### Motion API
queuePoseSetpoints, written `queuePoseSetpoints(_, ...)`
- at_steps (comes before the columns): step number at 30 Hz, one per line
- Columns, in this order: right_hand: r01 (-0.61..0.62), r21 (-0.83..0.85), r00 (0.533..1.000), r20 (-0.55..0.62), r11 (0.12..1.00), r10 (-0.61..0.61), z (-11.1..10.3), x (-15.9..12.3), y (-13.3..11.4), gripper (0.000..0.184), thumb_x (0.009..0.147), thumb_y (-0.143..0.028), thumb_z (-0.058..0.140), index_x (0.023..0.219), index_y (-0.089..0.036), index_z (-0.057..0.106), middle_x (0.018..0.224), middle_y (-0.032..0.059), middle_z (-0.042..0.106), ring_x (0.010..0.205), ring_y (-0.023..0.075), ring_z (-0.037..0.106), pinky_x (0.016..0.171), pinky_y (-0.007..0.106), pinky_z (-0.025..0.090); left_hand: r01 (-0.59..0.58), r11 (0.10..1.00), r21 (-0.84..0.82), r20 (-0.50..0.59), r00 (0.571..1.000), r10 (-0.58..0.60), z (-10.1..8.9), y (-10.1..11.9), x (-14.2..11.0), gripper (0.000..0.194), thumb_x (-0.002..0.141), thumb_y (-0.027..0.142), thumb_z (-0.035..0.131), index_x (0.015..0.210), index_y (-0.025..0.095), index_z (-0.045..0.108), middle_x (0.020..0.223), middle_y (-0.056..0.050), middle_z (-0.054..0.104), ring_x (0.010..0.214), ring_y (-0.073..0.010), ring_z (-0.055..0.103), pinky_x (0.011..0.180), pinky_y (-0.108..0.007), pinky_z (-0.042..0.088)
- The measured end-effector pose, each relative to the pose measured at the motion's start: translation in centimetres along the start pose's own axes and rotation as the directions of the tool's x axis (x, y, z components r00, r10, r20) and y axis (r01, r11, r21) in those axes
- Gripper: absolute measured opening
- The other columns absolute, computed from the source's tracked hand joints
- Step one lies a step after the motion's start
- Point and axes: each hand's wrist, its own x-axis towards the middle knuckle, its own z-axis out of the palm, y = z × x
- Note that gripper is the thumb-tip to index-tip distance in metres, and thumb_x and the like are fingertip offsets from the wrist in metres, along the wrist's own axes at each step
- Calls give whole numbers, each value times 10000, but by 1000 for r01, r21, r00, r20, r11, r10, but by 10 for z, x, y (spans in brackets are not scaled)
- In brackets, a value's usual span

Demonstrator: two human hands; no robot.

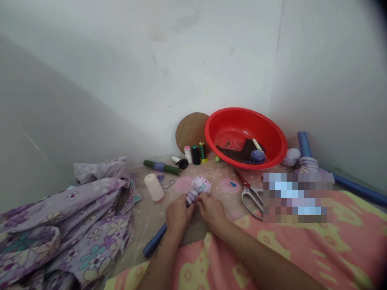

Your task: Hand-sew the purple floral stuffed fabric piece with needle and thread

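In the head view, my left hand [178,215] is closed around a dark blue tube [155,241], whose lower end sticks out to the left of my wrist. Floral lilac fabric [201,185] is bunched into a rounded knob at the tube's upper end, with dark bands around its neck. My right hand [213,213] pinches at the neck of this fabric, close to the left fingertips. Any thread between the right fingers is too small to make out. A white cone of thread [154,187] stands tilted just left of the hands.
Behind are a green tube [162,167], several thread spools [196,155], a cardboard disc [192,131] and a red basin [246,164] holding dark material and purple yarn. Scissors [252,199] lie to the right. Floral cloth [90,237] is heaped left; a pink-yellow blanket [296,249] covers the front.
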Motion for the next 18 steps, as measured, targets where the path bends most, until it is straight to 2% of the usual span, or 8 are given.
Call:
queuePoseSetpoints(11, -2, 28, 1000, -31, 1000, 3, 8, 3, 1, 218, 792, -236, 358, 890, -192, 547, 797, 52, 630, 746, 158, 574, 595, 232, 340, 9, 1000, -7, 32, 999, -9, -4, 5, -3, 359, 732, 442, 401, 995, 225, 515, 877, -65, 608, 828, -197, 549, 664, -267, 359)
queuePoseSetpoints(18, -13, 78, 996, -83, 997, 20, 13, 4, 1, 204, 780, -249, 372, 849, -195, 555, 778, 47, 627, 742, 165, 567, 604, 238, 337, -31, 1000, -7, -17, 999, 31, 1, 3, -3, 356, 731, 446, 391, 1000, 243, 509, 841, -59, 618, 784, -201, 559, 637, -274, 362)
